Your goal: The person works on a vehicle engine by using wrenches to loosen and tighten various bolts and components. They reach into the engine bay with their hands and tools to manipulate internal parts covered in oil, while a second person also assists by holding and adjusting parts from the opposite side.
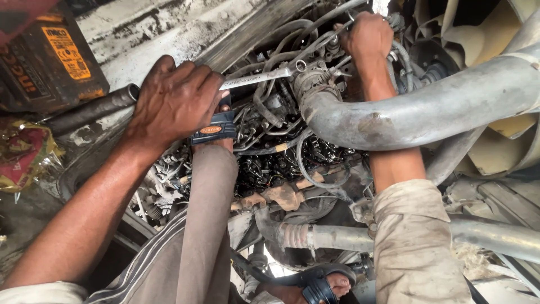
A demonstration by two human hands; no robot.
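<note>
While the left hand [177,95] grips a combination wrench [260,77], the right hand [367,35] clasps engine tubing [320,42] above the grey intake pipe [405,115].

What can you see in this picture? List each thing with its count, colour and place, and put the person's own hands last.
Spanner: one, silver, upper centre, over the engine.
Big pipe: one, grey, curving across the right.
Lower pipe: one, grey, bottom centre.
Hoses: many, dark, centre.
Box: one, dark with orange label, top left.
Wrapper: one, red and yellow, left edge.
Sandalled foot: one, bottom centre.
Left hand: gripping the spanner's handle.
Right hand: top, closed among the engine's tubes.
</note>
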